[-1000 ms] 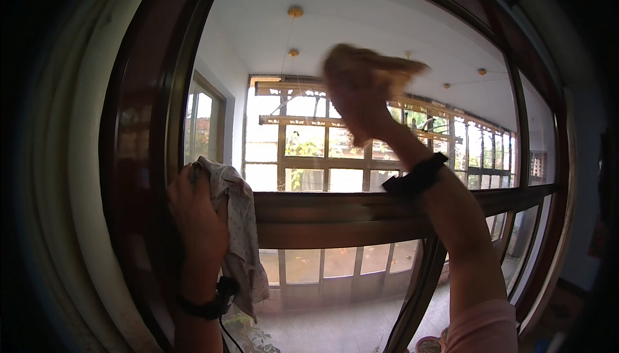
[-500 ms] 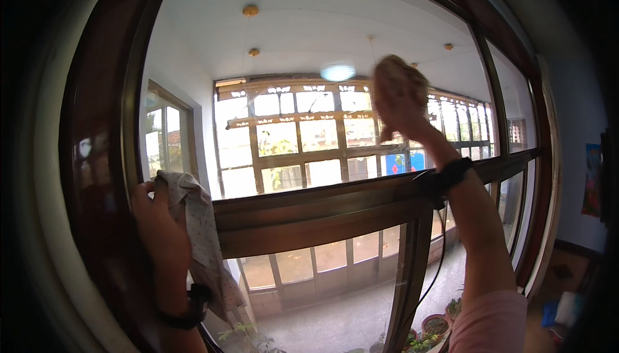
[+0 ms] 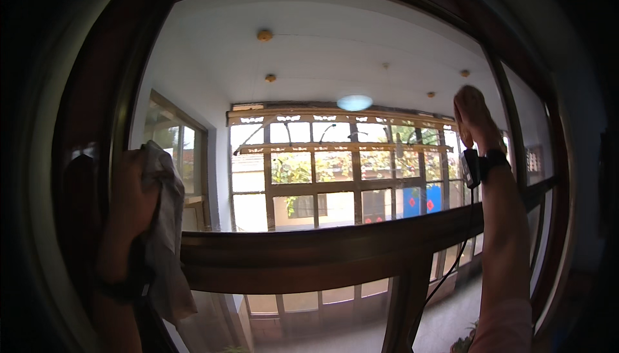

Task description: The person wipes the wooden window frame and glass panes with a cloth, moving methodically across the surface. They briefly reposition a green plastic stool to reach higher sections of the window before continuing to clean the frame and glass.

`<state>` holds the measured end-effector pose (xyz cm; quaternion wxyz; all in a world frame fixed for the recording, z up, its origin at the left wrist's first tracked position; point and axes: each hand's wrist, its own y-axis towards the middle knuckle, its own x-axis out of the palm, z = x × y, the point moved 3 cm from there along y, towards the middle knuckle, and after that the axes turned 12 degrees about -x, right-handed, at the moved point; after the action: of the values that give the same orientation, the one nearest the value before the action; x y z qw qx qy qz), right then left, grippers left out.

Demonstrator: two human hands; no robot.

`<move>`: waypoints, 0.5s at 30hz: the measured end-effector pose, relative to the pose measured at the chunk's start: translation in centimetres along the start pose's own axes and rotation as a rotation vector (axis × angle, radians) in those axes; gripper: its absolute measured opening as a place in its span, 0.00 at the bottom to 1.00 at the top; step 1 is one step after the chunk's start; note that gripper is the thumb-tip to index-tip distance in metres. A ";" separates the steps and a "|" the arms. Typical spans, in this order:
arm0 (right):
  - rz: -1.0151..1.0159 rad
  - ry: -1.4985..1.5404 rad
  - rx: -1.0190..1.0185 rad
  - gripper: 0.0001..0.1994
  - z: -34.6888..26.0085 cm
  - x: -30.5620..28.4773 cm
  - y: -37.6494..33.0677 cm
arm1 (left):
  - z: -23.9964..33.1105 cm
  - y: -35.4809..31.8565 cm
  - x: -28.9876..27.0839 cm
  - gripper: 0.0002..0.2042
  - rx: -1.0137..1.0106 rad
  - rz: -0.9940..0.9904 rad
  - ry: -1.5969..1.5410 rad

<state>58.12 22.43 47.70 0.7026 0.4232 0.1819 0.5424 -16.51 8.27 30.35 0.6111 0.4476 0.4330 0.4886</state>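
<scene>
Head view: grey cloth (image 3: pixel 164 224) bunched in left-hand fingers (image 3: pixel 138 188), prob. against window frame (image 3: pixel 290 259).

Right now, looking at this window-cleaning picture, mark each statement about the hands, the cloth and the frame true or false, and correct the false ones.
1. The left hand holds a pale cloth. True.
2. The right hand is lowered beneath the brown horizontal bar. False: it is raised high against the window pane, well above the bar.
3. The right arm wears a dark wristband. True.
4. The cloth lies flat on the floor. False: it hangs from the left hand beside the left side of the window frame.
5. A thin dark cable hangs below the right wrist. True.
</scene>
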 end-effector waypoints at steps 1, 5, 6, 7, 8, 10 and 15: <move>0.212 -0.104 -0.124 0.17 -0.9 -1.0 3.1 | 0.7 -0.9 -0.6 0.28 0.029 -0.034 -0.040; 0.414 0.204 -0.071 0.19 -3.2 -2.2 13.9 | 3.8 -5.4 -2.4 0.33 0.047 -0.255 -0.078; 0.237 0.095 -0.080 0.21 -2.8 -2.5 15.4 | 4.6 -6.7 -2.8 0.35 0.089 -0.290 -0.166; 0.019 -0.170 -0.094 0.22 -2.4 -2.5 16.3 | 5.4 -7.4 -2.7 0.36 0.145 -0.327 -0.114; -0.185 -0.302 -0.056 0.24 -1.5 -2.4 16.9 | 5.9 -8.0 -2.8 0.37 0.149 -0.379 -0.140; -0.127 0.024 0.136 0.21 1.0 -2.7 16.2 | 6.4 -8.6 -2.9 0.34 0.151 -0.471 -0.252; 0.071 0.381 0.337 0.15 4.7 0.6 17.1 | 5.5 -7.1 -3.9 0.29 0.193 -0.500 -0.115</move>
<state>51.27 22.06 64.12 0.5556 0.4306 0.3838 0.5989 -10.33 2.93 25.09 0.6908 0.4098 0.5393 0.2530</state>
